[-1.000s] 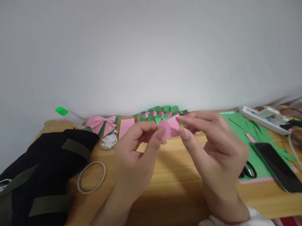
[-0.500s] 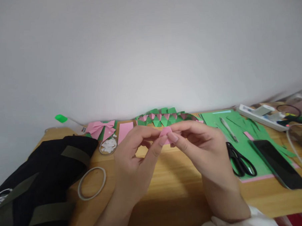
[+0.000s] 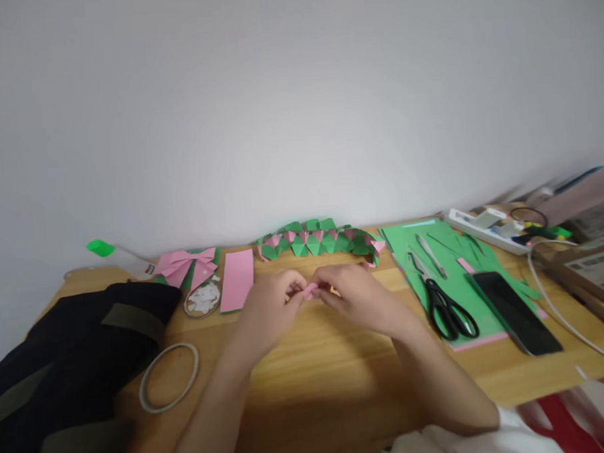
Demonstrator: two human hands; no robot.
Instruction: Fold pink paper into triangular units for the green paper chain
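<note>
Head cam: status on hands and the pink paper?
Left hand and right hand both pinching the small pink paper, down near the table. Paper mostly hidden by fingers. Nothing between hands; scissors lie off to the right.

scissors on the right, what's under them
The scissors lie on green paper, itself over a pink sheet; only its front edge shows, the rest is covered.

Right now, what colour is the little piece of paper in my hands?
Pink. The paper shows best in the head view, pinched between left hand and right hand.
</note>
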